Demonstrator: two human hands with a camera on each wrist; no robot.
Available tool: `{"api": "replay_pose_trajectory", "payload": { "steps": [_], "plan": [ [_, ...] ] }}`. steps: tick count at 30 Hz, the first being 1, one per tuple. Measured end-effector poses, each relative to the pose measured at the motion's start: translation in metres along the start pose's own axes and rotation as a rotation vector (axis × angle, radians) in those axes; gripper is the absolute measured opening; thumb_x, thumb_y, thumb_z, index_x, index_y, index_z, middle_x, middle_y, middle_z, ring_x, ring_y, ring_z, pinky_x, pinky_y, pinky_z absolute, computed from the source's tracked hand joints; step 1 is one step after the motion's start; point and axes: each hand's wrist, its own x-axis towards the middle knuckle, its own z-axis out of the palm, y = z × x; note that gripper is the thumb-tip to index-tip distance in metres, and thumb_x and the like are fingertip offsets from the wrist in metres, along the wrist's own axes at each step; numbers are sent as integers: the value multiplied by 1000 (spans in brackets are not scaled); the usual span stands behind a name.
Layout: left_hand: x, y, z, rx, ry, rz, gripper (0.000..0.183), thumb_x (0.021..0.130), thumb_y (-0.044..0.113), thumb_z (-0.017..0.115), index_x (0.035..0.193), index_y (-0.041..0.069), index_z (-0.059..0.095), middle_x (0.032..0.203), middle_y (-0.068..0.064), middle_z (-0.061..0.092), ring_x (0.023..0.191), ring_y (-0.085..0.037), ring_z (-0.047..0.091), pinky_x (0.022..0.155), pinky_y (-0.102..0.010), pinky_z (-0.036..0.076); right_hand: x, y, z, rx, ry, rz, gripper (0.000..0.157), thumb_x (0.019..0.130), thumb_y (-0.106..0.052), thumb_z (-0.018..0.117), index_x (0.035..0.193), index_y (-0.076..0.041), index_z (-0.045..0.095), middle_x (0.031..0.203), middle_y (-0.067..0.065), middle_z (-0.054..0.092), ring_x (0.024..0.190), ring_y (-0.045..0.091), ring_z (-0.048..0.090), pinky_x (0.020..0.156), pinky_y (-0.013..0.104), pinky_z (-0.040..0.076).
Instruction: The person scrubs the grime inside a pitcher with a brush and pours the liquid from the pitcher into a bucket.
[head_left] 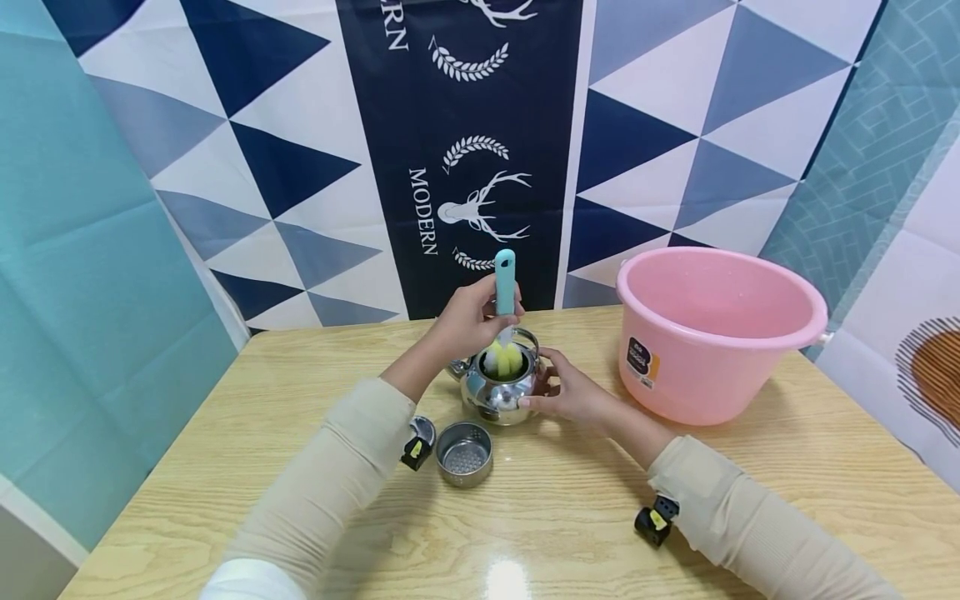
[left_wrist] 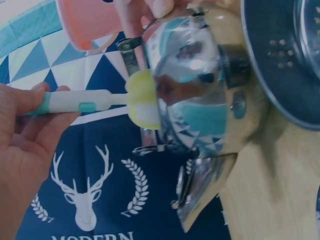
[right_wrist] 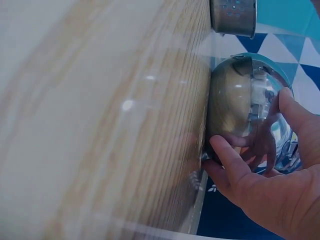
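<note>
A shiny stainless steel teapot [head_left: 491, 402] stands upright on the wooden table, with no lid over its mouth. My left hand [head_left: 471, 317] grips the turquoise and white handle of a cleaning brush [head_left: 506, 283] from above. The brush's yellow and white sponge head [left_wrist: 142, 100] sits partly inside the teapot's mouth; its lower end is hidden. On the teapot's right side, my right hand [head_left: 573, 393] holds the body, thumb and fingers spread round it, as the right wrist view also shows. The spout [left_wrist: 205, 187] points to the left.
A perforated metal strainer [head_left: 465, 454] stands just in front of the teapot. Beside it lies a round metal lid [head_left: 423, 428], partly hidden by the left wrist camera. A large pink tub [head_left: 712, 375] is at the right back, near the patterned cloth wall [head_left: 300, 208].
</note>
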Motion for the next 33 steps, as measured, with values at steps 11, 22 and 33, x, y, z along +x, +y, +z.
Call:
{"api": "replay_pose_trajectory", "payload": {
  "steps": [11,22,33],
  "plan": [
    [-5,1,6,-96,62,-22,22,89,-8,65,108,-2,55,96,-11,68,87,-20,69,81,-25,56,-2,-1,-1,3,-3,-2,89,87,-22,76,153,-8,16,130,26,45,112,34,53,87,34,49],
    [-19,1,-9,-238,70,-76,22,89,-10,63,107,0,55,98,-14,69,89,-22,70,86,-32,56,-1,-2,0,6,-8,-3,89,88,-21,75,153,-8,16,135,30,41,112,35,52,90,37,48],
    [-26,-10,-21,-250,134,-125,24,90,-10,62,111,-4,54,100,-18,68,93,-32,70,83,-34,57,-2,-1,0,10,8,1,88,86,-19,77,152,-10,20,131,27,44,111,34,53,90,36,48]
  ]
}}
